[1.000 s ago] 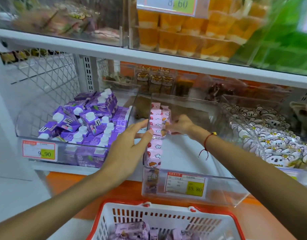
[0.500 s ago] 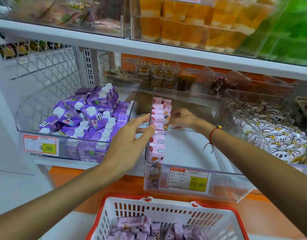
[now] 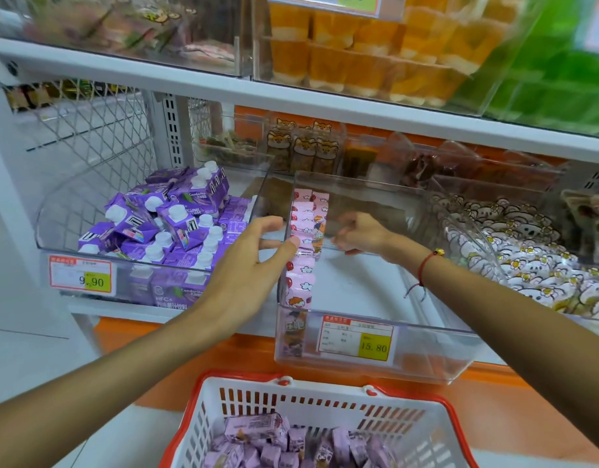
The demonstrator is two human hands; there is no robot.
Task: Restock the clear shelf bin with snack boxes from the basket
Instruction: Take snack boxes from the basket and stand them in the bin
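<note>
Head view: snack boxes (image 3: 303, 251), pink with cartoon cloud and character print, are seen standing in a single row against the left wall of the clear shelf bin (image 3: 426, 363); the row's long axis runs from the bin's front back toward the shelf's rear, tops facing up. More boxes, purple-lilac and lying jumbled at mixed angles, are held in the white basket (image 3: 406, 430) with red rim, below the shelf. The left hand (image 3: 250, 265) is set at the outside of the bin's left wall, fingers straight and spread, thumb tip against the row. The right hand (image 3: 362, 233) is placed inside the bin just beside the row, fingers loosely curled; whether a box is grasped cannot be told. A yellow price label (image 3: 357, 337) is fixed to the bin's front. Purple cartons (image 3: 166, 224) fill the neighbouring bin to the left.
</note>
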